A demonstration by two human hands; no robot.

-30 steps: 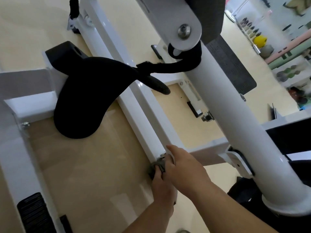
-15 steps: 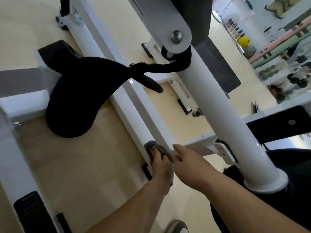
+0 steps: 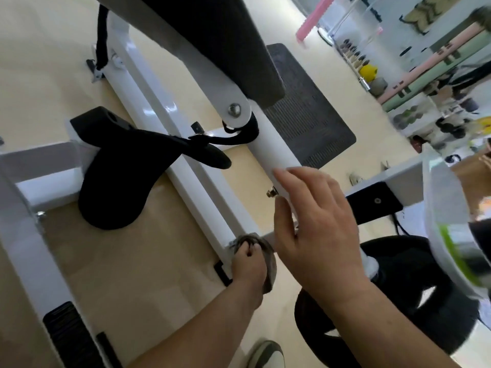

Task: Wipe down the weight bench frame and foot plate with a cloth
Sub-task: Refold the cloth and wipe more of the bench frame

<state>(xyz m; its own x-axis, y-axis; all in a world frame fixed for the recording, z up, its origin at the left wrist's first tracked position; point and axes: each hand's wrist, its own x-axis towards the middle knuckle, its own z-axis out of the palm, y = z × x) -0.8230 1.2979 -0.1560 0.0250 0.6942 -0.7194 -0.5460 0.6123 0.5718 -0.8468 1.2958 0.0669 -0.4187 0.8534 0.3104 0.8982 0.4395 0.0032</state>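
Cloth (image 3: 269, 264) in curled left fingers (image 3: 239, 254), right fingers (image 3: 297, 181) spread

Glossy white frame (image 3: 186, 166); seemingly fuzzy cloth (image 3: 268, 258)

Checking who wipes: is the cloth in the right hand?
No, the left hand grips the cloth; the right hand is open and empty.

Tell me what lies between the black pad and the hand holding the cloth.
In the head view, only bare floor separates the black pad from the left hand, which grips the cloth at the end of the white rail.
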